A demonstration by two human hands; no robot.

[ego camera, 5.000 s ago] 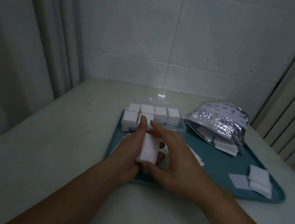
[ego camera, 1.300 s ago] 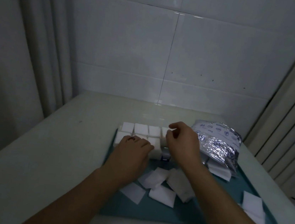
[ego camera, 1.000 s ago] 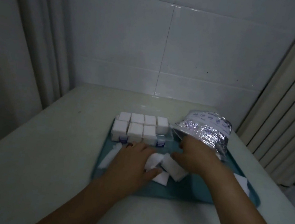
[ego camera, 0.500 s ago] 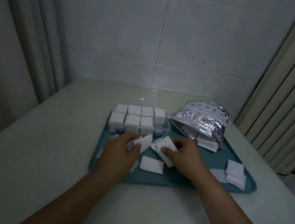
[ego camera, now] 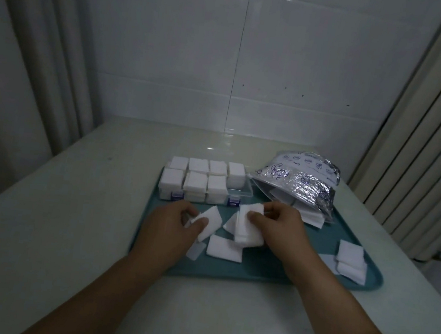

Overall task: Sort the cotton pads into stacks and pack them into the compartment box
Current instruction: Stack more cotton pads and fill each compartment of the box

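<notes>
Left hand [ego camera: 169, 225], centre of frame: grip pinched, thumb and fingers closed on one cotton pad [ego camera: 208, 222]. The pad is a white, soft-edged square, held tilted with one corner raised toward the upper right. A second white piece shows behind the fingers; whether it is a separate pad cannot be told.

Right hand [ego camera: 280, 227], just right of centre: grip closed on a small stack of pads [ego camera: 246, 227], thumb on the near face, fingers curled over the top edge. The stack is white, several layers thick, its edges roughly aligned, its lower end at or near the tray surface.

Directly below the two hands, a single loose pad [ego camera: 224, 248] lies flat on the teal tray [ego camera: 256, 274]. A thinner, greyer sheet [ego camera: 195, 251] lies at its left, partly under the left wrist.

At lower right of the tray, well apart from the hands, sits a further group of pads [ego camera: 351, 260], loosely overlapped, with one flat sheet beside them.

At the tray's far edge, upper centre, stands the clear compartment box [ego camera: 241, 193]. It has two rows; seven cells carry white pad stacks standing proud of the rim. The near right cell shows no pads. Two purple clasps show on its near wall.

Right of the box lies a silver foil bag [ego camera: 300, 182], printed, mouth toward the hands, with white pads showing inside and spilling at its opening.

The tray rests on a pale table [ego camera: 70, 204].
</notes>
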